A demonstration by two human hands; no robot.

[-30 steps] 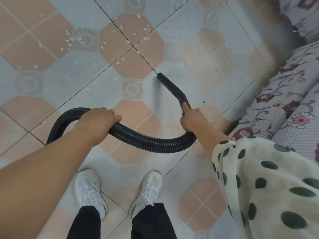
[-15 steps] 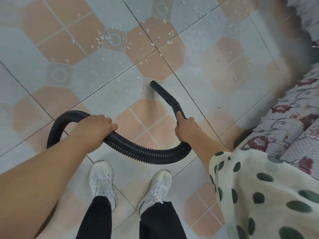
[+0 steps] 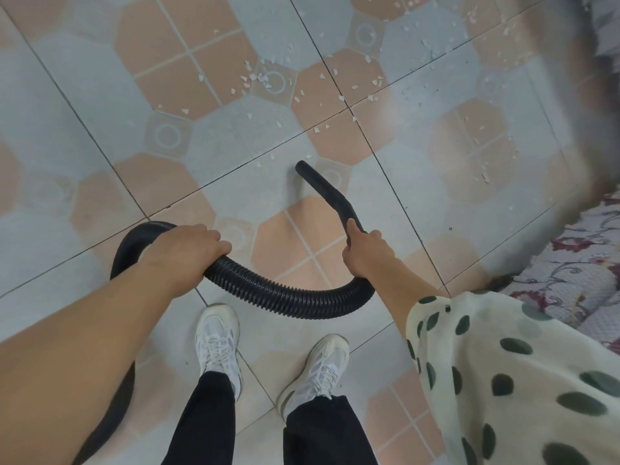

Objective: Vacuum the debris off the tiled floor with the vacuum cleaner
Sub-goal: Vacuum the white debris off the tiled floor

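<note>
Black ribbed hose (image 3: 285, 297) curves low in front of your white shoes (image 3: 218, 337). Your left hand (image 3: 188, 250) has its fingers curled over the hose. Your right hand (image 3: 367, 253) grips the rigid nozzle (image 3: 322, 189), with the thumb lying along it. The nozzle tip points down toward the tiled floor (image 3: 67, 129), near the closest white debris (image 3: 265, 77), most of which lies further ahead.

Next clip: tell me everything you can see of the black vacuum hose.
The vacuum hose is black, ribbed and plastic-looking, sagging in a U between both hands. The left hand grips it where it arches over and drops behind the left arm. The right hand grips its smooth, bent rigid nozzle, whose tip points down at the tiled floor just short of white debris.
</note>
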